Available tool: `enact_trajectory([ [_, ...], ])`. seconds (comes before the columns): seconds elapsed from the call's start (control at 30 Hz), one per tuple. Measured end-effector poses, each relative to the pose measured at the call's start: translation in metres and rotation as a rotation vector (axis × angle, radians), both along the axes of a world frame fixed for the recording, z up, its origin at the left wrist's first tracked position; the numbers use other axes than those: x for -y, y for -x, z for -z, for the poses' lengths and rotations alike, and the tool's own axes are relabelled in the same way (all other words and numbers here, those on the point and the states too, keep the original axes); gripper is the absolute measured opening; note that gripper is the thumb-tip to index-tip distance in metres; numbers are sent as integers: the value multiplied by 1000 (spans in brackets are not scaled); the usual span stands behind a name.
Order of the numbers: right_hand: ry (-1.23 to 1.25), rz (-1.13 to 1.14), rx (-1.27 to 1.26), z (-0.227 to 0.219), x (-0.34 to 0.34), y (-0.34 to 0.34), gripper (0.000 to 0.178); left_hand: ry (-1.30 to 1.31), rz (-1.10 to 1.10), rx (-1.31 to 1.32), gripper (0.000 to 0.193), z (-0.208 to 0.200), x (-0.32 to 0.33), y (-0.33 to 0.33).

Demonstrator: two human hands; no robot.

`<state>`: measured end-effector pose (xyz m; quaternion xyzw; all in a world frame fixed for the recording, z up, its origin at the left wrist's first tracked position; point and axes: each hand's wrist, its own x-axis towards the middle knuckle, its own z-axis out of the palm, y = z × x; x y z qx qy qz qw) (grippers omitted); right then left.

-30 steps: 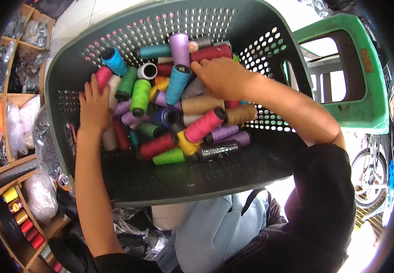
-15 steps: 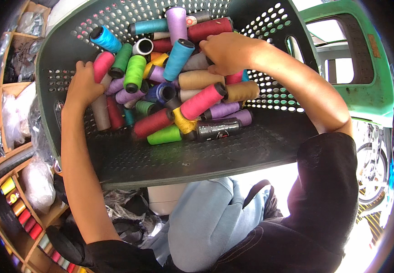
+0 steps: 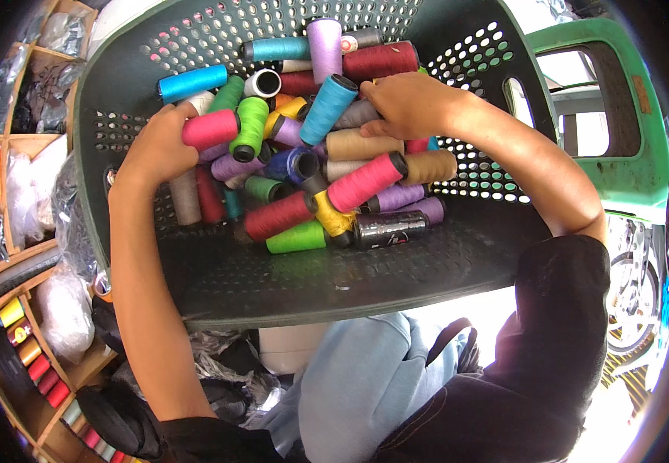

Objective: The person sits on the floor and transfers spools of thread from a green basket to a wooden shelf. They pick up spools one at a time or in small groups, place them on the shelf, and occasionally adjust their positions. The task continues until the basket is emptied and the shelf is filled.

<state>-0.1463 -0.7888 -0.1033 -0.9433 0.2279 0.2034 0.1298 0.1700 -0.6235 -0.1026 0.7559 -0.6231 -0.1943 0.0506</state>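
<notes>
Thread spools of many colours lie heaped in a dark perforated plastic basket (image 3: 334,297). At the heap's left side my left hand (image 3: 160,148) is closed on the left end of a pink thread spool (image 3: 208,130), which lies nearly level. Beside that spool is a lime green spool (image 3: 250,127); a bright blue spool (image 3: 193,82) lies behind. My right hand (image 3: 410,102) reaches in from the right, its thumb and fingers around the end of a grey thread spool (image 3: 356,116). A turquoise spool (image 3: 328,109) leans just left of these fingers. Some right fingertips are hidden.
Wooden shelves (image 3: 10,139) with bagged goods and smaller spools stand on the left. On the right are a green frame (image 3: 620,168) with openings and a bicycle wheel (image 3: 629,297). Light blue cloth (image 3: 357,386) shows below the basket's near rim.
The pink spool has swung from a steep slant to nearly level, with my left hand moving right and closing on it. The bright blue spool has turned more level. The basket sits slightly further right in view.
</notes>
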Motion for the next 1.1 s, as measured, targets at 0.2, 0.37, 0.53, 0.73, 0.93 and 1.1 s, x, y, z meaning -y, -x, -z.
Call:
enact_trajectory([
  [0.2,-5,24,-16,2,-2,-1,47,-49,8,-23,46,-5,-3,-7],
  [0.37,17,13,-15,5,-3,-1,47,107,115,101,46,-8,-8,-2],
  [0.53,16,-9,42,7,-4,0,51,119,110,-113,46,-2,-4,-9],
  [0.73,53,-34,31,3,-4,-1,54,153,128,-35,44,-10,-2,1],
  [0.93,318,-111,419,2,-7,-10,52,240,177,117,45,-13,-2,1],
  [1.1,290,-335,496,16,-16,-11,71,366,115,-47,50,-7,3,-3],
])
